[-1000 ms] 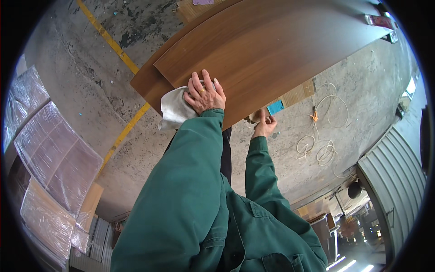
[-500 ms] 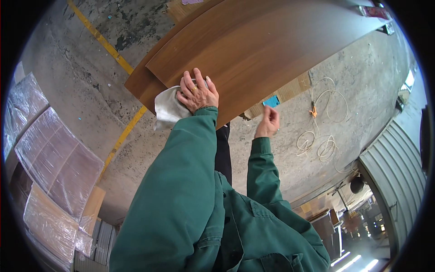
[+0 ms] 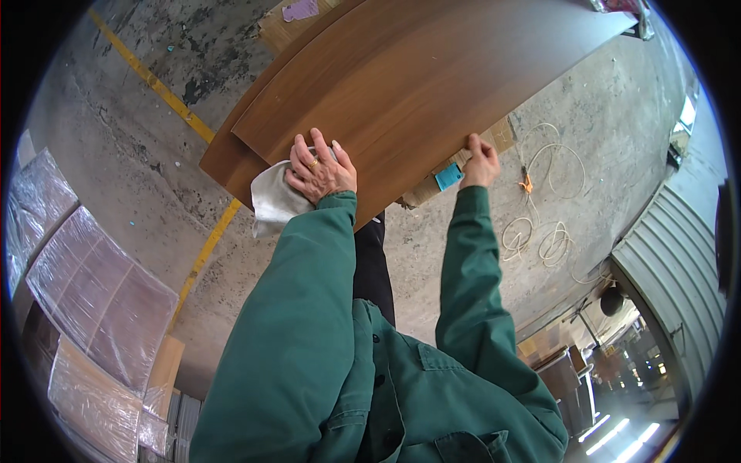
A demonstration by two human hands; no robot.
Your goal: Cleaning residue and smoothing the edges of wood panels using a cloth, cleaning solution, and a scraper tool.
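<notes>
A large brown wooden panel (image 3: 370, 100) with a curved far edge lies before me, on top of another wooden board (image 3: 231, 158) that shows past its left end. My left hand (image 3: 323, 174) presses a white cloth (image 3: 274, 202) against the panel near its left end. Its fingers are partly bent over the cloth, and a ring shows on one of them. At the panel's near edge, farther right, my right hand (image 3: 481, 165) has its fingers curled, with the fingertips at the rim. Their undersides are hidden.
Cardboard (image 3: 421, 191) with a blue piece (image 3: 448, 177) shows under the panel's near side. A coiled pale hose (image 3: 554, 243) with an orange fitting (image 3: 526, 182) lies on the concrete floor to the right. Plastic-wrapped panels (image 3: 100, 285) stand at the left, near a yellow floor line (image 3: 208, 239).
My right hand has moved right and away from me, from above the floor to the panel's near edge. The left hand stays on the cloth at about the same place on the panel.
</notes>
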